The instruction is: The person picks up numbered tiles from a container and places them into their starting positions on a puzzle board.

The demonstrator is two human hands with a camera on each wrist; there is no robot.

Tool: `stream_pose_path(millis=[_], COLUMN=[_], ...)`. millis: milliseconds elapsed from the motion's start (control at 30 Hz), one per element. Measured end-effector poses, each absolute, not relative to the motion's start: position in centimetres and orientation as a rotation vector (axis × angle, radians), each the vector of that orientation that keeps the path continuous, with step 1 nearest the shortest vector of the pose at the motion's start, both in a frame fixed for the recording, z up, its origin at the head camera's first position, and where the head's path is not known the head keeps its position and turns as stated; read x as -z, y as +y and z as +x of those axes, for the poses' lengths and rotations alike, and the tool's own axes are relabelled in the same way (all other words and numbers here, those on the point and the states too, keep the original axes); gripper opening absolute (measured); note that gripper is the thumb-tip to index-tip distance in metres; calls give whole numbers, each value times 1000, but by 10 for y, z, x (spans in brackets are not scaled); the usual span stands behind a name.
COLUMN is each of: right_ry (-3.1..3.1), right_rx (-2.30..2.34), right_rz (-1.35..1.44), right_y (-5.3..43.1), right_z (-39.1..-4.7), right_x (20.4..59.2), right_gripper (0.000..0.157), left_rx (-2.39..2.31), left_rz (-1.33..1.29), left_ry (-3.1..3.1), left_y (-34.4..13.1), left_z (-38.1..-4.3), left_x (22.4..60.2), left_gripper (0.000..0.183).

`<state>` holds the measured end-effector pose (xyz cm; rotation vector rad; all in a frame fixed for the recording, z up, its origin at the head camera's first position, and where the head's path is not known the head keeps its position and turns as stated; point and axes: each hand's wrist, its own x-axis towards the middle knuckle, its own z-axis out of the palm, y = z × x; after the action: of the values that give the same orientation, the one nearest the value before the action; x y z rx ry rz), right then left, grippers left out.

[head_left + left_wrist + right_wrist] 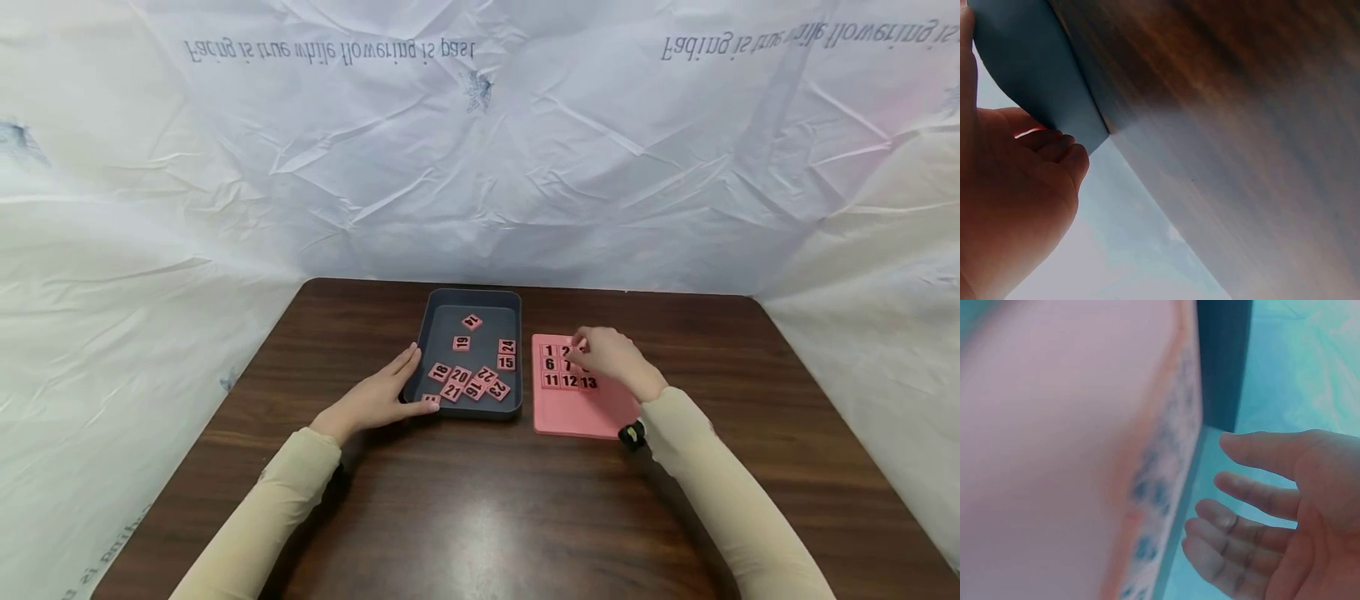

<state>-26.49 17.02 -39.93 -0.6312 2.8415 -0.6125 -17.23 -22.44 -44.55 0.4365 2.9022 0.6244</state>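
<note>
My left hand [375, 402] grips the near left corner of a dark grey tray [468, 297], thumb over the rim. In the left wrist view, curled fingers [1074, 164] lie against its outer wall. Pink number tiles lie loose inside, among them tile 19 [461, 342] and tile 15 [506, 362]; the thumb partly covers one. Over a pink number board [573, 417] hovers my right hand [611, 357], hiding its upper right. Tiles such as 1 [549, 351] and 12 [570, 381] sit in rows there. The right wrist view shows loosely bent fingers [1241, 531] with nothing between them.
Tray and board stand side by side on a dark brown wooden table [465, 500]. White printed sheeting [480, 167] hangs behind the table and along both sides. A small dark object [632, 435] is at the right wrist, by the board's near right corner.
</note>
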Motion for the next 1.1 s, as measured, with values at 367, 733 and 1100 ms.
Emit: stream_pose_path(millis=[367,733,1100], right_ry=[2869,2880,2863], right_rx=[645,762,805], right_rz=[-733,-663,-481], right_y=[93,31,-3], right_z=[-297,-329,-349], right_x=[368,375,408], right_gripper=[41,41,31], left_rx=[-653,-655,-635], left_rz=[422,440,436], left_ry=[2899,2898,2917], left_y=[-225,-222,-223], left_z=[-169,-170,-172], left_x=[449,445,446], left_gripper=[115,114,114])
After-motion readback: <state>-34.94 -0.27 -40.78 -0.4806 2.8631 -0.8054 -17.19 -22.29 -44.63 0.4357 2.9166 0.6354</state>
